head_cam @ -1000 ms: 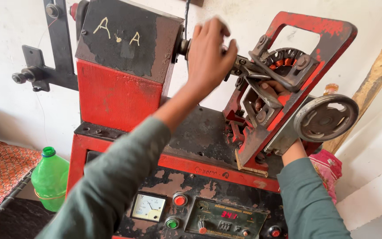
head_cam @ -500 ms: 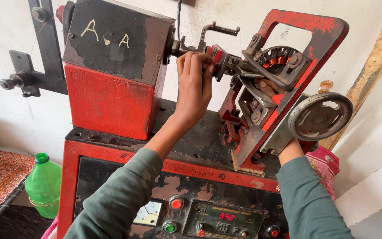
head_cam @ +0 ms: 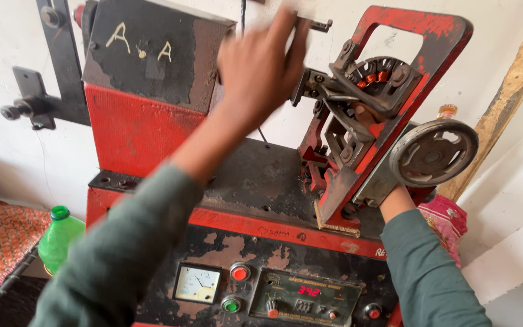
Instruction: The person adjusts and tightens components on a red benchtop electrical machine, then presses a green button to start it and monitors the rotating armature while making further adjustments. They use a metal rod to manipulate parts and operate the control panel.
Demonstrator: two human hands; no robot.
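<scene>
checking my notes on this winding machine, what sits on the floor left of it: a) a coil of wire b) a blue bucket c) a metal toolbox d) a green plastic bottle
d: a green plastic bottle with a green cap stands low at the left of the red machine, beside a patterned orange cloth.

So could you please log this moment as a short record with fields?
setting: red and black machine against a white wall
left hand: raised and open, blurred, near the crank at the machine's top; grip empty
right hand: mostly hidden behind the red frame; fingers show through it, under the copper coils
handwheel: grey, right of the frame
panel: dial gauge, red button, green button
nearby: green bottle at lower left
</scene>
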